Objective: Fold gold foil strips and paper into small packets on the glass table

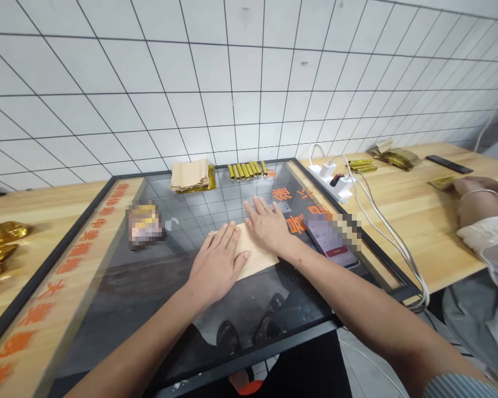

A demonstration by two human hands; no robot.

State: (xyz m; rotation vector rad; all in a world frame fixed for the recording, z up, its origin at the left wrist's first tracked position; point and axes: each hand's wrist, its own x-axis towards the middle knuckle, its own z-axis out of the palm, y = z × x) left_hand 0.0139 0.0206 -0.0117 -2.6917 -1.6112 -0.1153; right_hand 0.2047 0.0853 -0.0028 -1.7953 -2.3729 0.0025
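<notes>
Glass-topped table (120,293): gold rolls (243,171) look done, paper stack (190,174) untouched; left hand (219,260) and right hand (267,225), fingers outstretched, press one sheet (258,262).

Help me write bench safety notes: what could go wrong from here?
The flat tan paper under the left hand and right hand could slip on the reflective glass tabletop. The right forearm might nudge the rectangular, lit smartphone beside it. Looping white cables nearby could snag that arm.
</notes>
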